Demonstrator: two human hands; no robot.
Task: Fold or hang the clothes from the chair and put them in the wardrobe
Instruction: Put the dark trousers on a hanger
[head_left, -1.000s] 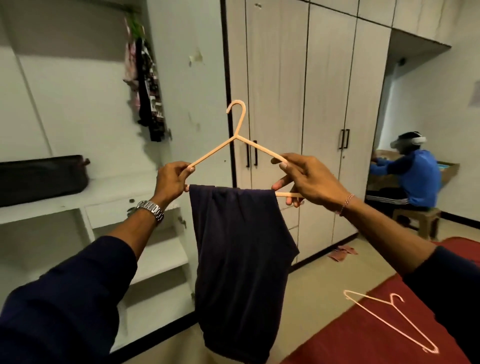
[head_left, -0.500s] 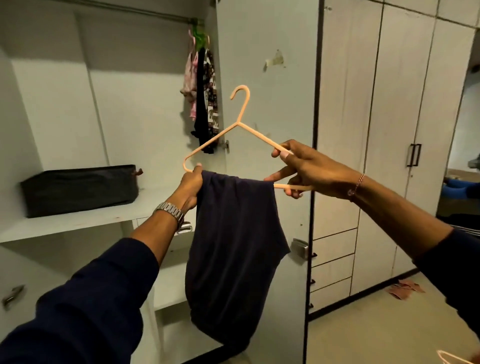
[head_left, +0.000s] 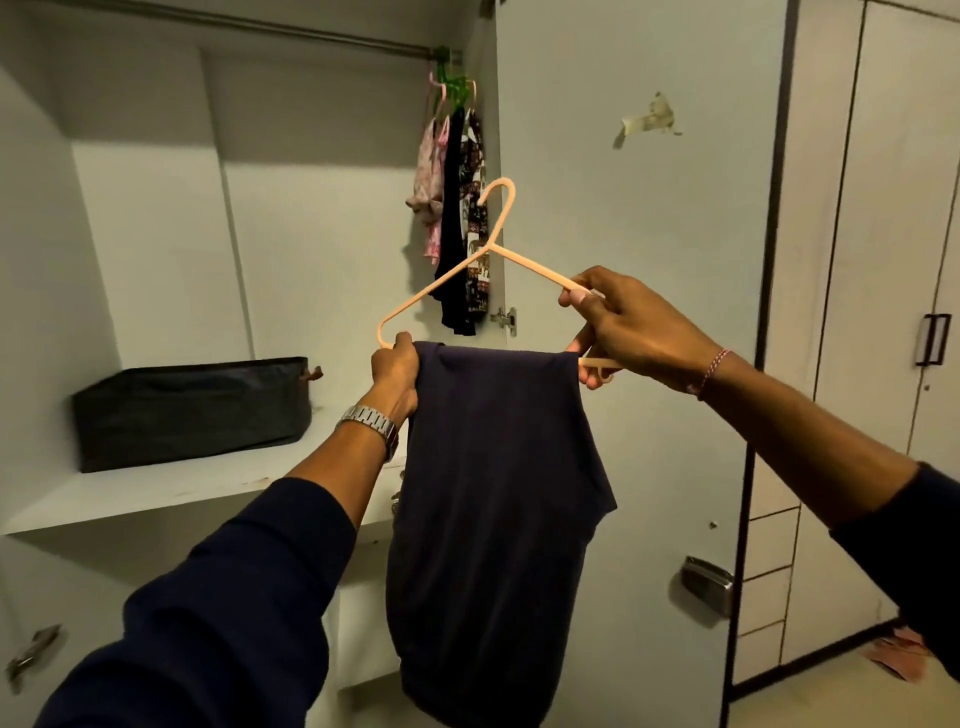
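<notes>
Navy trousers (head_left: 493, 499) folded over peach hanger (head_left: 441, 280); upright

My view is dim and greenish; light falls from above, shadow darkens twelve o'clock, and edges bow outward, slightly soft.

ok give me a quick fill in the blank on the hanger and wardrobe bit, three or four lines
1. The dark trousers are draped over the bottom bar of a ____ hanger.
2. The wrist behind the left hand wears a metal ____.
3. On the shelf sits a black ____.
4. Clothes already hang from the rail at its ____ end.

Missing words: peach; watch; box; right
</notes>
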